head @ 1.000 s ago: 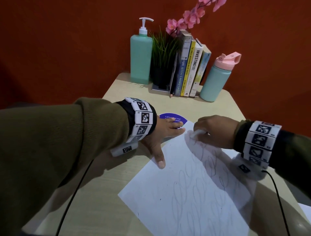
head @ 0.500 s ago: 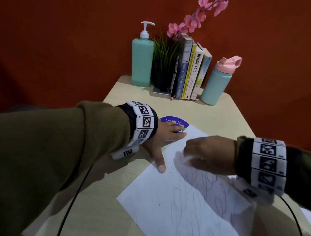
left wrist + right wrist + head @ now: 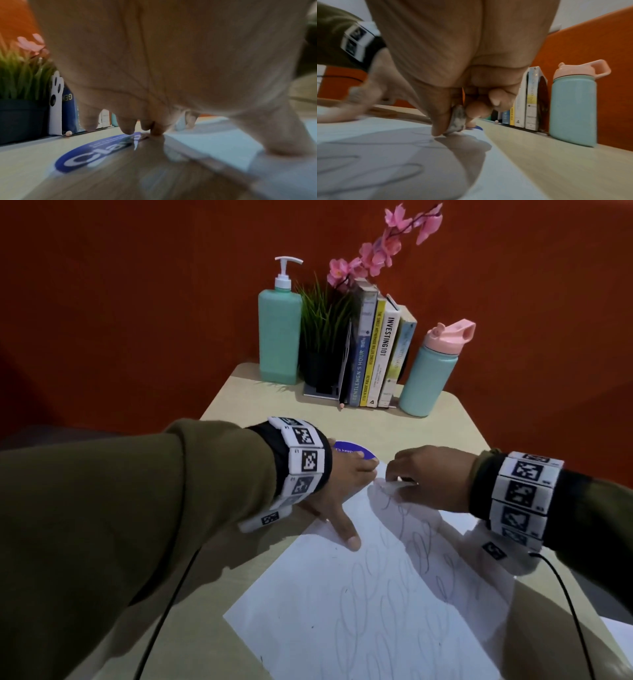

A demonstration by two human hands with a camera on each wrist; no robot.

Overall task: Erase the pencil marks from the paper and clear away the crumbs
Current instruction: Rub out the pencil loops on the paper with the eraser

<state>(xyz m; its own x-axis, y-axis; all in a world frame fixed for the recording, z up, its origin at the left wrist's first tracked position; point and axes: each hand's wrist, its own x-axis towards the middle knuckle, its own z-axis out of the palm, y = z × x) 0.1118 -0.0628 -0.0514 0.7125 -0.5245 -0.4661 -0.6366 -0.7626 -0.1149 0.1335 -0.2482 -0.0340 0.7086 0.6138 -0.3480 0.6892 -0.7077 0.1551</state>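
Note:
A white sheet of paper covered in looping pencil marks lies askew on the light wooden table. My right hand pinches a smudged white eraser and presses it onto the paper's far corner. My left hand lies spread and flat, its thumb on the paper's left edge and its fingers resting over a round blue sticker. A few dark specks dot the sheet.
Along the table's back edge stand a teal pump bottle, a potted grass plant with pink flowers, a row of books and a teal water bottle with pink lid. A red wall lies behind.
My right hand rubbed toward me and left half a second ago, and has now gone back to the paper's far corner. The left hand has kept its place on the sheet.

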